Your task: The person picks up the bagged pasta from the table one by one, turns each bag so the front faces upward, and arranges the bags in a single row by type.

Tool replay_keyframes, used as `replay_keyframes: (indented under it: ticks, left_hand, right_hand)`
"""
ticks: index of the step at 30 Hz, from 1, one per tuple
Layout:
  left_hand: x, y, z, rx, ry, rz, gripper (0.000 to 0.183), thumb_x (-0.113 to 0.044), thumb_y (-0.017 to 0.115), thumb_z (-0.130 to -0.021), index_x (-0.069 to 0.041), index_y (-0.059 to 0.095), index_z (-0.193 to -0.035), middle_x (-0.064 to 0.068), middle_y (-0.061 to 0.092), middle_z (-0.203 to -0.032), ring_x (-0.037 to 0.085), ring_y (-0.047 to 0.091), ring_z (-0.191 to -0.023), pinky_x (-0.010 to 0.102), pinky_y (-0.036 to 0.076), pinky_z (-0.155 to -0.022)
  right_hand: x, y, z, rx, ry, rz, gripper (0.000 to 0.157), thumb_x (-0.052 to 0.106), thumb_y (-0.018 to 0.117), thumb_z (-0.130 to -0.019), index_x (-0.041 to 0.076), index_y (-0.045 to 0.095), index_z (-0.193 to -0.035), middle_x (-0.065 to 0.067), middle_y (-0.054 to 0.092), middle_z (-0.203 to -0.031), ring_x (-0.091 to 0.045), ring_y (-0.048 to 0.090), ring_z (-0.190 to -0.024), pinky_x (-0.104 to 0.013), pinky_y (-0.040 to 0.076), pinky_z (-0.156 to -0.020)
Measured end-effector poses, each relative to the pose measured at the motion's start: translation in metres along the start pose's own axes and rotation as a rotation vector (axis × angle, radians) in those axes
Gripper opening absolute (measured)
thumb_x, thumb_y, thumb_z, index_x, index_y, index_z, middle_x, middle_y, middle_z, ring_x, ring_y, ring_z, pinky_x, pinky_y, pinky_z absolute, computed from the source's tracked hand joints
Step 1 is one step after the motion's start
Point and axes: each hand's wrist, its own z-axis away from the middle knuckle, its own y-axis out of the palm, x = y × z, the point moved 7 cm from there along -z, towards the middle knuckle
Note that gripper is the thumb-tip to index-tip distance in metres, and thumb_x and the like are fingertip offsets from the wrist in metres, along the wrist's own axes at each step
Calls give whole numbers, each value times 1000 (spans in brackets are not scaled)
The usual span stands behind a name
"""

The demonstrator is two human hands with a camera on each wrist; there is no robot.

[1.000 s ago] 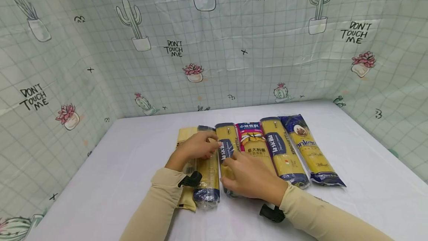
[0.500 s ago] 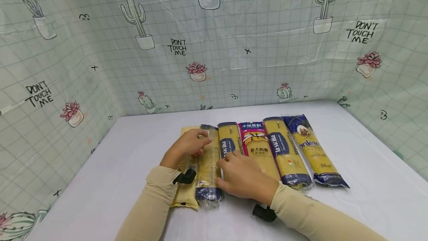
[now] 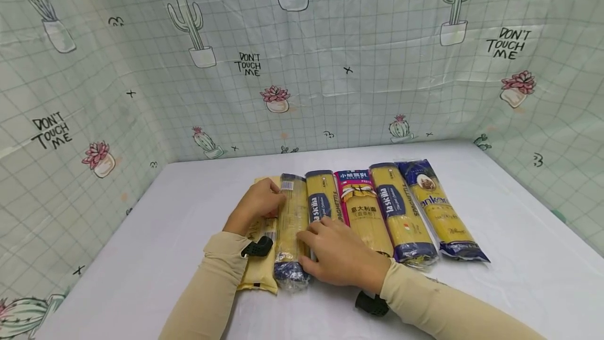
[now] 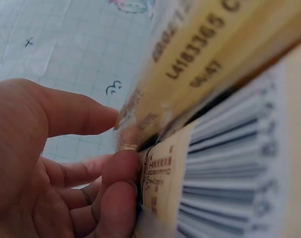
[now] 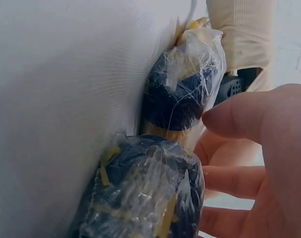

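Note:
Several pasta packs lie side by side in a row in the head view. My left hand (image 3: 258, 204) is over the cream pack (image 3: 260, 272) at the row's left end. Its thumb and curled fingertips pinch the left edge of the neighbouring clear-wrapped spaghetti pack (image 3: 291, 230); the left wrist view shows the thumb on the film (image 4: 190, 59). My right hand (image 3: 337, 251) lies over the lower part of the La Sicilia spaghetti pack (image 3: 321, 193), its loosely bent fingers reaching the right edge of the clear-wrapped pack. In the right wrist view, its thumb tip touches that pack's dark-blue end (image 5: 172, 99).
Rightward along the row lie a pink-and-blue pasta pack (image 3: 365, 214), a second La Sicilia pack (image 3: 403, 214) and a blue-ended yellow pack (image 3: 441, 209), slightly angled. The white table (image 3: 141, 256) meets a cactus-print curtain (image 3: 302, 109) at its back and sides.
The left hand has shifted left off the top of the clear-wrapped pack to its left edge. The right hand has moved left to that pack's right edge. The pack's barcode now shows.

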Motion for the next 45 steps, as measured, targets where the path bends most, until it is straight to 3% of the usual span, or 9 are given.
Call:
replay_keyframes:
  ticks: [3,7,19,24,31,35,40,45]
  left_hand:
    - [2,0,1,2,-1,-14,47,-23,59,-101,-15,42,-58,2,42,-50,16,38,-43,30,37,-46]
    - [1,1,1,-3,12,-44,54,-27,58,-101,-18,39,-51,-1,38,-46,15,36,-41,30,36,-45]
    - [5,1,3,-40,-34,-165,51,-43,60,-99,-17,45,-58,-1,40,-50,16,38,-43,30,33,-43]
    - [0,1,2,-52,6,-227,45,-40,57,-101,-15,46,-66,0,41,-55,16,42,-48,30,34,-46]
    - [-6,3,1,-68,78,-265,35,-33,56,-104,-12,54,-76,2,49,-64,18,46,-54,31,36,-51]
    - [-6,4,0,-61,98,-204,31,-30,54,-105,-12,58,-81,4,52,-67,19,49,-55,33,39,-53]
    - [-4,7,-2,-30,102,-47,31,-26,52,-107,-10,55,-80,1,42,-58,17,40,-49,31,39,-50]
    - [-7,7,-2,-20,134,38,30,-22,51,-107,-9,52,-81,1,38,-59,16,35,-48,30,35,-49]
  right_hand:
    - [1,2,1,36,-5,-12,45,44,59,-98,12,68,-130,-6,66,-119,-23,57,-104,-41,48,-91]
    - [2,2,4,50,-28,-12,46,45,57,-99,13,67,-131,-6,64,-122,-25,55,-109,-43,46,-94]
    - [6,8,7,92,-63,-7,51,50,54,-100,15,64,-136,-7,61,-127,-26,51,-115,-45,43,-96]
    - [8,9,9,136,-42,-23,59,58,52,-98,17,59,-141,-8,56,-133,-28,48,-124,-49,39,-103]
    - [12,8,12,127,-76,37,72,65,53,-94,15,52,-146,-12,52,-137,-30,46,-127,-49,39,-104]
    - [15,8,14,107,-99,64,74,66,56,-92,14,51,-145,-12,52,-136,-30,47,-126,-48,40,-104]
    - [16,9,15,98,-89,56,75,65,59,-91,15,50,-145,-11,52,-136,-30,47,-126,-48,41,-103]
    - [15,9,15,94,-62,28,74,63,61,-90,15,50,-146,-11,52,-137,-28,46,-126,-47,40,-104]
